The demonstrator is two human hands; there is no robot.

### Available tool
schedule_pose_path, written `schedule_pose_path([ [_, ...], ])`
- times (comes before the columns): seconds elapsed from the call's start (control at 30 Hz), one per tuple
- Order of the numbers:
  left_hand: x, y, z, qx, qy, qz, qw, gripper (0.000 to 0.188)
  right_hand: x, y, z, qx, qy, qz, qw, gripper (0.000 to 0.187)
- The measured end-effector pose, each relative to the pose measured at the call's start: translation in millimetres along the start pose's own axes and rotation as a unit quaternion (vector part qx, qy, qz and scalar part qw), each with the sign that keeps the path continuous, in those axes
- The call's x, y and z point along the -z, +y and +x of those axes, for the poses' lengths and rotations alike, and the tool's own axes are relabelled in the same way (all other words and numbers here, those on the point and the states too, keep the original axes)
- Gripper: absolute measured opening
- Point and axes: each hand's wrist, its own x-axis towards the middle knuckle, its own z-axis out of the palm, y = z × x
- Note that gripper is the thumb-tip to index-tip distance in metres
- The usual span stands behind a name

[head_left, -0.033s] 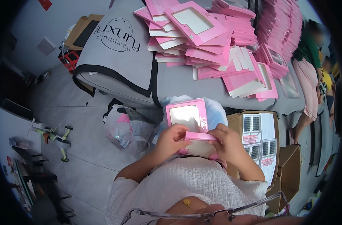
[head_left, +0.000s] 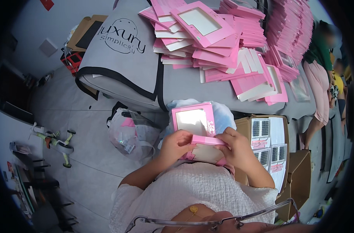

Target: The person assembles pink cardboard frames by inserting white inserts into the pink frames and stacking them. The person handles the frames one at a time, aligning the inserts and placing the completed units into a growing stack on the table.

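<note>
A pink windowed box [head_left: 206, 151] is held close to my body, its closed edge turned up. At its left end my left hand [head_left: 178, 143] grips it between thumb and fingers. My right hand [head_left: 234, 143] pinches its right upper corner, with thumb in front and fingers behind. Just beyond lies a second pink box [head_left: 209, 116] with a clear window, resting on a blue-and-white cloth [head_left: 224, 114] on my lap. The undersides of both boxes are hidden.
A grey sofa [head_left: 122, 87] carries a heap of flat pink boxes [head_left: 219, 54] and tall stacks. At right stands a carton [head_left: 243, 130] of packed trays, beside an open carton [head_left: 301, 171]. A clear plastic bag [head_left: 126, 136] and a child's bike [head_left: 58, 145] are left. Two people stand far right.
</note>
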Motion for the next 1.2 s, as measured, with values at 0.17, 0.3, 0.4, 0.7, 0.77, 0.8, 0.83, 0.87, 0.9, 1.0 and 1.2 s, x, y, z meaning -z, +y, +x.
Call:
schedule_pose_path([
  [0.17, 3, -3, -5, -0.023, -0.026, 0.095, 0.995, 0.023, -16, -2, 12, 0.026, 0.046, 0.117, 0.992, 0.027],
  [0.3, 4, -6, -7, -0.032, -0.01, 0.12, 0.992, 0.022, -16, -1, 12, 0.054, 0.067, 0.099, 0.991, 0.027],
  [0.4, 6, -12, -7, -0.031, -0.01, 0.089, 0.996, 0.024, -17, -2, 15, 0.097, 0.09, 0.073, 0.988, 0.022],
  [0.7, 2, -1, -13, -0.007, -0.027, 0.119, 0.993, 0.022, -12, -8, 15, 0.023, 0.026, 0.104, 0.994, 0.016],
  [0.77, -4, -1, -14, -0.018, -0.019, 0.021, 0.999, 0.027, -13, -9, 15, 0.016, 0.018, 0.106, 0.994, 0.015],
  [0.8, -6, -1, -14, -0.023, -0.016, -0.028, 0.999, 0.029, -15, -8, 15, 0.03, 0.032, 0.106, 0.993, 0.014],
  [0.83, -4, -1, -14, -0.067, -0.025, 0.029, 0.997, 0.029, -16, -7, 16, 0.045, 0.046, 0.106, 0.992, 0.013],
  [0.87, -2, 0, -14, -0.111, -0.034, 0.084, 0.99, 0.029, -15, -9, 16, 0.039, 0.036, 0.091, 0.994, 0.012],
  [0.9, -1, 2, -13, -0.154, -0.044, 0.14, 0.977, 0.03, -14, -12, 16, 0.032, 0.027, 0.075, 0.996, 0.012],
  [1.0, -3, 9, -7, -0.274, -0.06, 0.264, 0.923, 0.03, -14, -14, 14, 0.044, 0.023, -0.013, 0.999, 0.013],
  [1.2, 3, 1, -3, -0.293, -0.005, 0.288, 0.912, 0.026, 3, 6, 10, 0.044, -0.014, -0.05, 0.998, 0.017],
])
